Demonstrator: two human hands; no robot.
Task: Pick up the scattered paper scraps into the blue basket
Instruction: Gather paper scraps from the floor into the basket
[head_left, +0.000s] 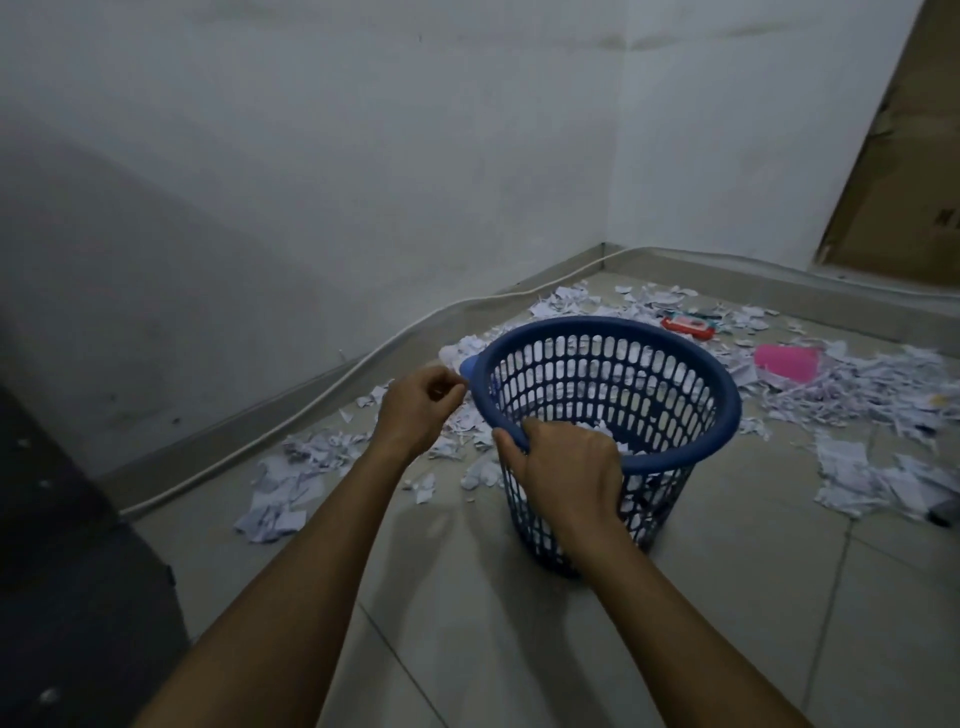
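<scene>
A round blue basket (691, 364) with slotted walls stands on the tiled floor, tipped a little towards me, with some white scraps inside. My right hand (566, 467) grips its near rim, fingers curled over the edge. My left hand (421, 410) hovers just left of the rim, fingers loosely curled; I cannot see anything held in it. White paper scraps (291, 483) lie scattered on the floor to the left, behind the basket and in a thick pile at the right (872, 400).
A pink flat object (787, 361) and a red packet (688, 326) lie among the scraps behind the basket. White walls meet in a corner, with a cable (363, 358) along the skirting. A dark piece of furniture (62, 571) fills the left foreground. A brown board (904, 171) leans at the right.
</scene>
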